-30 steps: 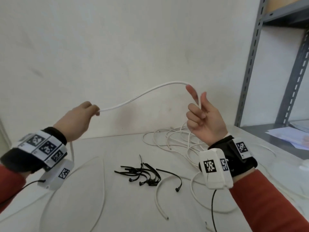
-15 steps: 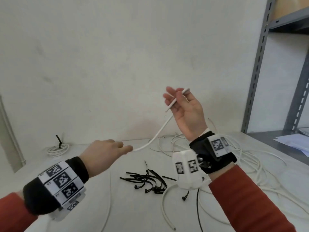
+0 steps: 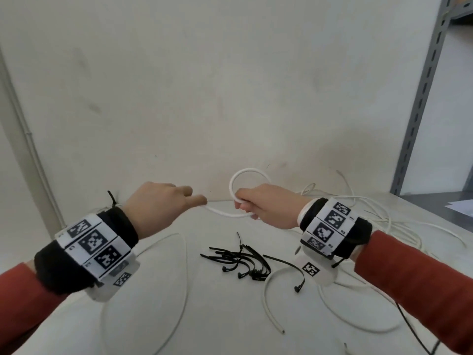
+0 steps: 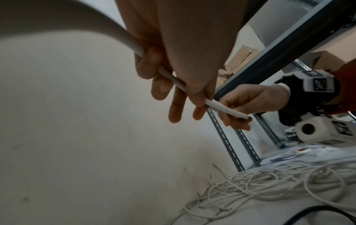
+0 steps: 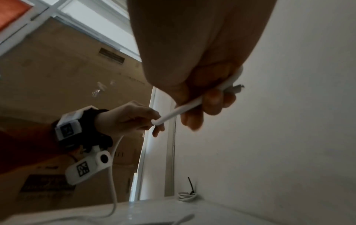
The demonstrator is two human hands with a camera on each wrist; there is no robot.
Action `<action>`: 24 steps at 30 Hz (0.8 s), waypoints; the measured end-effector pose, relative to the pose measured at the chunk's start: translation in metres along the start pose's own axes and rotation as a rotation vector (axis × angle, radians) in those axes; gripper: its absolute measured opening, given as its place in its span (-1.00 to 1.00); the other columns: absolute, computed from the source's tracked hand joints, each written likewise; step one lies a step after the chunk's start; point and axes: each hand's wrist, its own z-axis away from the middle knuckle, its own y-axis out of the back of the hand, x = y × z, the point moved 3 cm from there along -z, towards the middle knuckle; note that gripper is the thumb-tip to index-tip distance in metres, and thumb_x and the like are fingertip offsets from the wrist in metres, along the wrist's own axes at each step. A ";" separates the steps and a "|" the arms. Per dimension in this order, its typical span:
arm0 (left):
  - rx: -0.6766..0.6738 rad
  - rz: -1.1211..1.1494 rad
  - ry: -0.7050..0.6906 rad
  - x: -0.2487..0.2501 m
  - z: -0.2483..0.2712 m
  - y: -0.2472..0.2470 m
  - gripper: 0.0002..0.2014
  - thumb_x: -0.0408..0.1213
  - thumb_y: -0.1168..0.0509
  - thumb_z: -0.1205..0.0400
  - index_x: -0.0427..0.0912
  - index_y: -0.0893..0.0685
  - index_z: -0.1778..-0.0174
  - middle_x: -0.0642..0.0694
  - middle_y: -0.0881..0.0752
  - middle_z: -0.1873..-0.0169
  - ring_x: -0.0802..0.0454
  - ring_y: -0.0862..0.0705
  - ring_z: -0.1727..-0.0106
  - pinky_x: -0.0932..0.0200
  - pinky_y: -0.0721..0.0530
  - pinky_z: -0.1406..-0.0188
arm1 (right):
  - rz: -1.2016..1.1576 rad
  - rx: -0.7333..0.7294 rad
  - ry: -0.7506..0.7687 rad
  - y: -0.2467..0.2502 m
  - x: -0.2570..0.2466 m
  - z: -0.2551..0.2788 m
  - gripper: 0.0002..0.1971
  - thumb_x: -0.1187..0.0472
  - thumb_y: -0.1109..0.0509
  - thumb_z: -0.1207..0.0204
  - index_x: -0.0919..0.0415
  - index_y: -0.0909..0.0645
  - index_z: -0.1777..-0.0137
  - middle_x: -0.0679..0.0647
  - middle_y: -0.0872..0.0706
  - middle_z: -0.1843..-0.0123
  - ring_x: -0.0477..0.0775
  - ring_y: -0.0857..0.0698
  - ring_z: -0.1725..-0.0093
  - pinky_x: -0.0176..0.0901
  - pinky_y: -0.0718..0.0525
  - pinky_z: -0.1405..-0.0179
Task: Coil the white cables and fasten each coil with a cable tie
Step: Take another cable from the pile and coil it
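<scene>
While the right hand (image 3: 268,206) grips a small loop of the white cable (image 3: 249,172) above the table (image 3: 217,316), the left hand (image 3: 158,203) pinches the same cable just beside it; black cable ties (image 3: 243,262) lie heaped below, between the wrists

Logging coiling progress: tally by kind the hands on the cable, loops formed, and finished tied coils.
Hands gripping the white cable: 2 (left hand, right hand)
Loops formed: 1
Finished tied coils: 1, by the wall
Total: 4
</scene>
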 end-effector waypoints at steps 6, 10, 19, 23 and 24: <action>0.145 0.073 0.002 -0.015 -0.008 0.014 -0.44 -0.61 -0.47 -0.25 0.05 -0.69 -0.07 -0.01 -0.61 0.38 -0.09 -0.61 0.52 0.41 0.11 0.52 | -0.313 0.141 0.052 0.004 -0.014 0.012 -0.57 -0.09 0.03 -0.62 0.05 -0.60 0.25 -0.09 -0.45 0.48 -0.16 -0.45 0.45 -0.31 -0.36 0.31; 0.217 0.179 0.080 -0.027 -0.012 0.017 -0.50 -0.50 -0.44 -0.43 0.12 -0.59 -0.16 -0.02 -0.62 0.34 -0.11 -0.59 0.52 0.39 0.01 0.54 | -0.854 0.234 0.041 0.003 -0.023 0.011 -0.57 0.00 -0.10 -0.60 0.15 -0.45 0.48 -0.14 -0.32 0.59 -0.13 -0.25 0.58 -0.37 -0.23 0.55; 0.340 0.460 0.262 -0.044 -0.004 -0.006 -0.69 0.09 0.19 -0.66 0.17 -0.33 -0.22 -0.04 -0.73 0.00 -0.23 -0.68 0.27 -0.08 -0.65 0.40 | -2.029 0.498 0.139 0.036 -0.016 0.021 -0.61 0.08 -0.08 -0.56 0.10 -0.47 0.49 -0.04 0.00 0.56 0.00 0.01 0.58 -0.21 -0.04 0.57; 0.395 0.448 0.306 -0.051 0.003 -0.022 -0.88 -0.15 -0.09 -0.73 0.09 -0.35 -0.16 -0.11 -0.75 -0.01 -0.27 -0.68 0.33 -0.02 -0.60 0.45 | -2.178 0.654 0.288 0.050 0.001 0.031 -0.66 0.16 -0.06 -0.63 0.18 -0.55 0.32 -0.05 -0.09 0.52 -0.03 -0.08 0.55 -0.26 -0.21 0.55; 0.396 0.442 0.311 -0.052 0.005 -0.025 -0.87 -0.18 -0.11 -0.72 0.07 -0.36 -0.15 -0.13 -0.75 0.00 -0.27 -0.67 0.35 0.00 -0.59 0.47 | -2.208 0.685 0.328 0.052 0.005 0.033 -0.66 0.18 -0.06 -0.64 0.20 -0.56 0.29 -0.05 -0.11 0.51 -0.03 -0.10 0.54 -0.25 -0.24 0.53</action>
